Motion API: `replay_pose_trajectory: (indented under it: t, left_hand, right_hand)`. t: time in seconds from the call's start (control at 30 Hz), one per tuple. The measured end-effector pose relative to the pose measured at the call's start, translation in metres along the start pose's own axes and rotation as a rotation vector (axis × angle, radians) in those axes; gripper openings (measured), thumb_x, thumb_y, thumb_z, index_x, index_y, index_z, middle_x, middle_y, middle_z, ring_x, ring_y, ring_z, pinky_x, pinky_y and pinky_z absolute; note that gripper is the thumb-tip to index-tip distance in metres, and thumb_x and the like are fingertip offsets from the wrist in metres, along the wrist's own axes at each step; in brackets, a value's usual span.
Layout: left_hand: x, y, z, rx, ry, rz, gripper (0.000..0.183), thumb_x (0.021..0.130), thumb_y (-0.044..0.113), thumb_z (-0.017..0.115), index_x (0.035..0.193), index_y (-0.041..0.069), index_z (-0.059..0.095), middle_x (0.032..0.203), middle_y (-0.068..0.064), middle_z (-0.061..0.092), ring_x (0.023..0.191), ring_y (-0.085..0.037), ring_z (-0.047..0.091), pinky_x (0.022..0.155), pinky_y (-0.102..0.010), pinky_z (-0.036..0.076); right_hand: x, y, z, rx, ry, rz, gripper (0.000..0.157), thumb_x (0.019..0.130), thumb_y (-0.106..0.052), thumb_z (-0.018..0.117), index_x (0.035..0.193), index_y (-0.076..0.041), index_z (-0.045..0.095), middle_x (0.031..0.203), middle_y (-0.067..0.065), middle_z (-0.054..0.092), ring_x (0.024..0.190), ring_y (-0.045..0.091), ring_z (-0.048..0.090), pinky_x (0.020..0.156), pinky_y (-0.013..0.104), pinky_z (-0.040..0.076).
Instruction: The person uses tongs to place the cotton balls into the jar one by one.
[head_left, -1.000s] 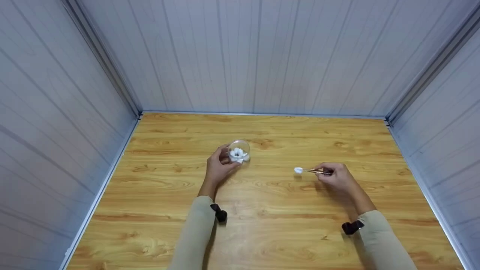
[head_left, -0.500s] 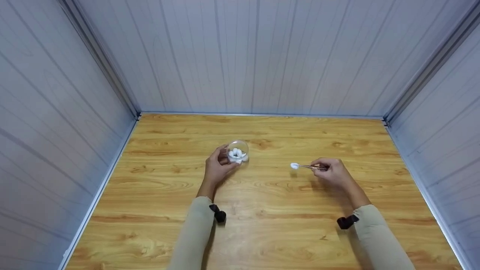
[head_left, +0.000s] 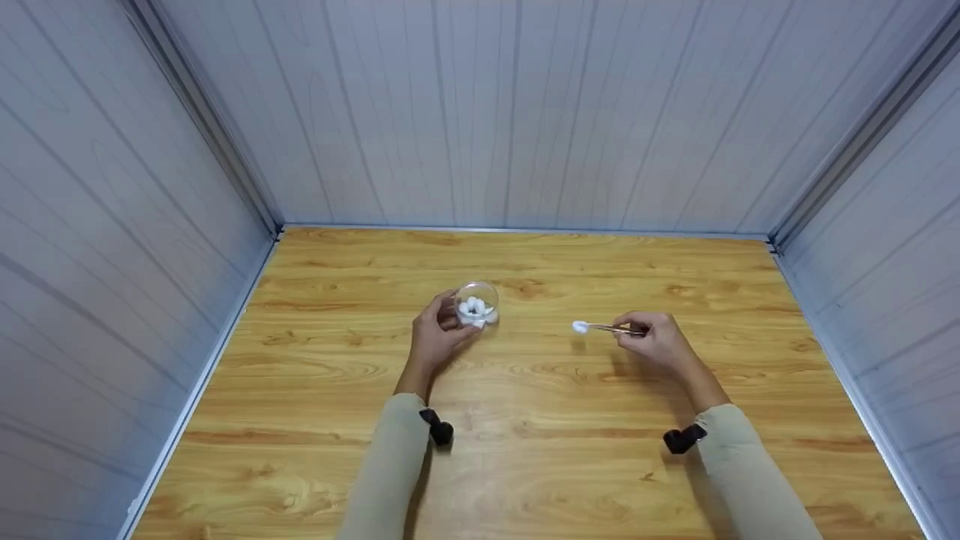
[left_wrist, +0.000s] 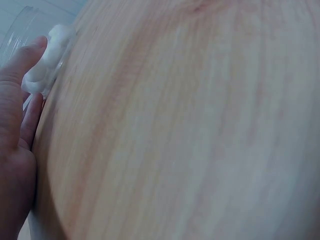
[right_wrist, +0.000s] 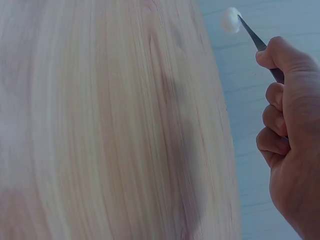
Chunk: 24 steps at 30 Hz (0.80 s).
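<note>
My left hand (head_left: 435, 335) grips a small clear jar (head_left: 477, 291) from its left side, thumb at the front, on the wooden table. Several white cotton balls (head_left: 474, 305) lie inside it. In the left wrist view the thumb (left_wrist: 31, 54) presses against the jar's clear wall. To the right, my right hand (head_left: 656, 339) pinches a pair of metal tweezers (head_left: 609, 328) that points left. A single cotton ball (head_left: 580, 327) is clamped in the tips, held above the table with its shadow below. The right wrist view shows the other fingers curled under the tweezers (right_wrist: 254, 34).
The wood-grain table (head_left: 525, 442) is bounded by a pale panelled back wall (head_left: 480, 120) and side walls (head_left: 97, 247) left and right. Black wrist cameras (head_left: 441, 431) sit on both sleeves.
My right hand has moved left and slightly away from me, bringing the tweezers and their cotton ball closer to the jar. My left hand and the jar stay in place.
</note>
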<state>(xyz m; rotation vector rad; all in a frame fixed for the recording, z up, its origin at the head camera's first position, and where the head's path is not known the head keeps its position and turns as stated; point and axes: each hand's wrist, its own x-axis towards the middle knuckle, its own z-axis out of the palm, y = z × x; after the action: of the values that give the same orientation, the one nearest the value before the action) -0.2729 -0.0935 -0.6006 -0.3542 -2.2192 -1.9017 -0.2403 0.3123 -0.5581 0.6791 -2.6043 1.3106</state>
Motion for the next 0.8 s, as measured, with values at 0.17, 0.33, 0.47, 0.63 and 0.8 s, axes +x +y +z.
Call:
replay_pose_trajectory:
  t: [0.17, 0.33, 0.47, 0.63, 0.8]
  left_hand:
    - [0.004, -0.013, 0.002, 0.047, 0.009, -0.019, 0.074, 0.063, 0.010, 0.084, 0.129, 0.013, 0.051, 0.115, -0.014, 0.056, 0.097, -0.024, 0.059, 0.080, -0.032, 0.053]
    - [0.005, -0.019, 0.002, 0.048, 0.002, -0.023, 0.075, 0.063, 0.013, 0.084, 0.129, 0.018, 0.050, 0.116, -0.012, 0.055, 0.097, -0.023, 0.059, 0.080, -0.029, 0.052]
    - [0.004, -0.019, 0.002, 0.041, 0.005, -0.039, 0.075, 0.062, 0.013, 0.084, 0.129, 0.019, 0.051, 0.115, -0.011, 0.056, 0.097, -0.021, 0.059, 0.079, -0.028, 0.052]
    - [0.002, -0.008, 0.001, 0.011, 0.004, -0.034, 0.074, 0.063, 0.007, 0.083, 0.129, 0.012, 0.050, 0.115, -0.016, 0.055, 0.098, -0.028, 0.058, 0.080, -0.035, 0.052]
    - [-0.001, 0.006, 0.001, -0.015, -0.008, -0.005, 0.073, 0.064, 0.000, 0.081, 0.129, 0.002, 0.048, 0.115, -0.024, 0.053, 0.099, -0.036, 0.056, 0.081, -0.044, 0.051]
  right_hand:
    - [0.005, -0.002, 0.004, 0.015, -0.004, 0.030, 0.011, 0.083, -0.018, 0.067, 0.093, -0.016, 0.071, 0.074, 0.001, 0.065, 0.055, 0.015, 0.050, 0.043, 0.023, 0.042]
    - [0.010, -0.013, 0.007, 0.013, 0.011, 0.018, 0.010, 0.083, -0.013, 0.066, 0.092, -0.012, 0.071, 0.068, 0.002, 0.062, 0.049, 0.014, 0.043, 0.039, 0.023, 0.035]
    - [0.014, -0.031, 0.007, 0.035, 0.010, -0.002, 0.010, 0.082, -0.005, 0.066, 0.092, -0.005, 0.070, 0.068, 0.007, 0.062, 0.050, 0.018, 0.043, 0.039, 0.024, 0.034]
    - [0.019, -0.037, 0.011, 0.036, 0.012, 0.003, 0.010, 0.082, -0.004, 0.065, 0.092, -0.004, 0.070, 0.069, 0.008, 0.062, 0.050, 0.017, 0.044, 0.039, 0.023, 0.035]
    - [0.026, -0.019, 0.017, 0.022, 0.021, 0.012, 0.010, 0.082, -0.011, 0.067, 0.091, -0.011, 0.071, 0.072, 0.002, 0.065, 0.052, 0.013, 0.048, 0.040, 0.022, 0.040]
